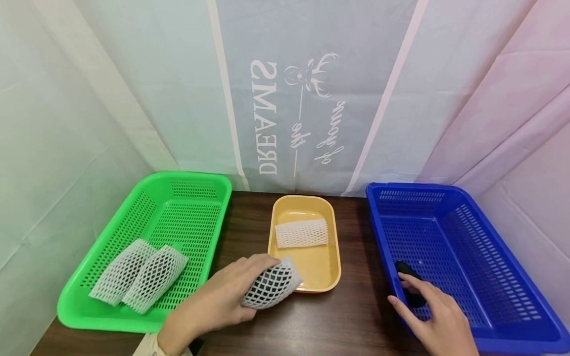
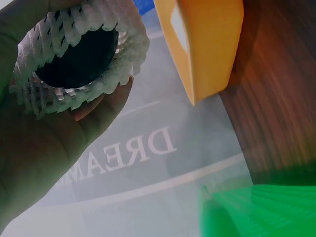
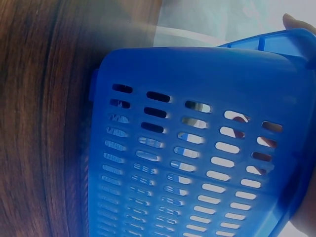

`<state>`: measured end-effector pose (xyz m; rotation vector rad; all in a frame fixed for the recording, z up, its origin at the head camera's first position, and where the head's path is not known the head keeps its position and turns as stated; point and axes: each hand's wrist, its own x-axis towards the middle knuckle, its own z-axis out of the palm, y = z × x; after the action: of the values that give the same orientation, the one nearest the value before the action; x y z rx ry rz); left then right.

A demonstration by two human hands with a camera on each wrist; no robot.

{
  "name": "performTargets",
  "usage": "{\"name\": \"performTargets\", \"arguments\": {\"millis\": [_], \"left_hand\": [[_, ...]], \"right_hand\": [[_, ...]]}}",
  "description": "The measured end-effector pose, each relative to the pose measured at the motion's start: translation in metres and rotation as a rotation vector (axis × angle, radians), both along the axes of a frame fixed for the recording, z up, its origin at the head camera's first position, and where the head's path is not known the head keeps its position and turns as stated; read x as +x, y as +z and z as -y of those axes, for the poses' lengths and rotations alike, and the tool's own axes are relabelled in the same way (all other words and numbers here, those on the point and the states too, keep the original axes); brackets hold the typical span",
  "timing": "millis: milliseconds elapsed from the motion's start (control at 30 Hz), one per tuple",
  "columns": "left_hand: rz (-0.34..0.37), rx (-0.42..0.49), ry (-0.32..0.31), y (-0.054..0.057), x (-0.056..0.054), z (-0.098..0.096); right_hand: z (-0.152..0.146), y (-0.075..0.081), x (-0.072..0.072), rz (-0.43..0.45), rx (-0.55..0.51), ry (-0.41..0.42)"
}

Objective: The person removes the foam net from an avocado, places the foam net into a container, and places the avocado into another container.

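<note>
Everything here reads best from the yellow tray (image 1: 313, 269): the dark oblong thing (image 1: 415, 299) lies to its right, inside the blue basket (image 1: 427, 240), close along the wall that faces the tray. Its long axis runs roughly with that wall, the far end slanting slightly towards the tray. The right hand (image 1: 438, 314) is much the nearer of the two — its fingers cross the thing while its thumb stands apart on the tray side; whether they grip it or only touch it, I cannot tell. At the tray's near left corner, the left hand (image 1: 224, 294) has its fingers wrapped round a net-sleeved dark thing (image 1: 272, 284), whose long axis points up and right towards the tray; whether its tip overhangs the rim is unclear. A white net sleeve (image 1: 302, 233) lies crosswise in the tray's far half — the left hand looks closer to it, though occupied. Left of the tray, the green basket (image 1: 187, 217) holds two sleeved pieces (image 1: 156, 277) side by side.
</note>
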<state>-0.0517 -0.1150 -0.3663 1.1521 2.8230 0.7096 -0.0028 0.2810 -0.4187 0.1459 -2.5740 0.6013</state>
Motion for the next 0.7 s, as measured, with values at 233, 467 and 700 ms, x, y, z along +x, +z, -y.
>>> {"name": "performTargets", "arguments": {"millis": [233,467,700], "left_hand": [[-0.017,-0.009,-0.087,-0.009,0.011,-0.012],[-0.029,-0.029,-0.175,-0.026,0.02,-0.025],[-0.011,-0.049,-0.2,-0.045,0.021,-0.036]], "right_hand": [[0.001,0.0,0.002,-0.037,-0.013,0.003],[0.001,0.0,0.004,-0.05,-0.034,-0.017],[0.0,-0.003,0.003,-0.094,-0.055,0.028]]}}
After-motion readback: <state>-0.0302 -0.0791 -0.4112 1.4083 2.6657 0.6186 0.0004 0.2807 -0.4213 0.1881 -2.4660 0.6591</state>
